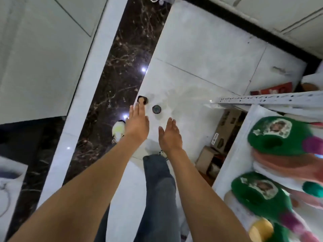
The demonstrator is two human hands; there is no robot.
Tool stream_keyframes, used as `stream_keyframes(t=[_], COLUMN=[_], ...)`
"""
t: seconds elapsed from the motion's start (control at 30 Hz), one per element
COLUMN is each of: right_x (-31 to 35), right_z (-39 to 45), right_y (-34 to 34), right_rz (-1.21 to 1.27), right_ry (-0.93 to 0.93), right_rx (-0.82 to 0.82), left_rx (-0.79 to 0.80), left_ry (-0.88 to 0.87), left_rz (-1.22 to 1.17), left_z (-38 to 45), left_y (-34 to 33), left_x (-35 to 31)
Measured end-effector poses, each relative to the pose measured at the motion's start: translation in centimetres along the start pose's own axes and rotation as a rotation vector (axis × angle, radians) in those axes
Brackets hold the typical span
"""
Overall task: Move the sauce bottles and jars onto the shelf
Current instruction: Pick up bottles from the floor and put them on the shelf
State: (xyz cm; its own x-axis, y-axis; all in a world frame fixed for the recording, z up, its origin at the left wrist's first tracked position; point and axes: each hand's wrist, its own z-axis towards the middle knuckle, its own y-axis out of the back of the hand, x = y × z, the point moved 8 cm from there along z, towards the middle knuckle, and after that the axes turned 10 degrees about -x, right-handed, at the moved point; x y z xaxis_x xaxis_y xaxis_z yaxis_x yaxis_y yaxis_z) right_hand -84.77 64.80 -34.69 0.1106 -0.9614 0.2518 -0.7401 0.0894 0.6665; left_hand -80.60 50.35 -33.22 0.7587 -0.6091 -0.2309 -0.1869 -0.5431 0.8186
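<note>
Two small containers stand on the pale floor tiles, seen from straight above: a dark square-topped one (142,99) and a round dark-lidded one (156,109). My left hand (137,122) stretches down with straight fingers, its fingertips overlapping the square-topped container. My right hand (170,135) hangs open just below and right of the round lid, holding nothing. On the white shelf (232,159) at the right lie several green-capped bottles (277,135), blurred.
A dark marble strip (122,67) crosses the floor at the left of the containers. Cardboard boxes (225,130) sit under the shelf. A perforated metal shelf rail (271,99) juts out at the right. My legs and shoes are below the hands.
</note>
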Motion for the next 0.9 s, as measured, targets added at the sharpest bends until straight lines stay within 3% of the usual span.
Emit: stream_keyframes(t=[0.3, 0.63, 0.9], right_x=[-1.6, -3.7, -4.3], right_z=[12.3, 27.1, 30.5], right_y=[-12.1, -21.1, -23.6], right_rz=[-0.006, 0.034, -0.134], right_ry=[0.001, 0.009, 0.167], right_rx=[0.071, -0.003, -0.177], left_rx=[0.164, 0.214, 0.09], left_ry=[-0.107, -0.128, -0.264], left_rz=[0.133, 0.218, 0.399], left_z=[12.1, 22.3, 25.3], left_y=[-10.5, -22.2, -23.1], left_x=[6.9, 7.3, 6.2])
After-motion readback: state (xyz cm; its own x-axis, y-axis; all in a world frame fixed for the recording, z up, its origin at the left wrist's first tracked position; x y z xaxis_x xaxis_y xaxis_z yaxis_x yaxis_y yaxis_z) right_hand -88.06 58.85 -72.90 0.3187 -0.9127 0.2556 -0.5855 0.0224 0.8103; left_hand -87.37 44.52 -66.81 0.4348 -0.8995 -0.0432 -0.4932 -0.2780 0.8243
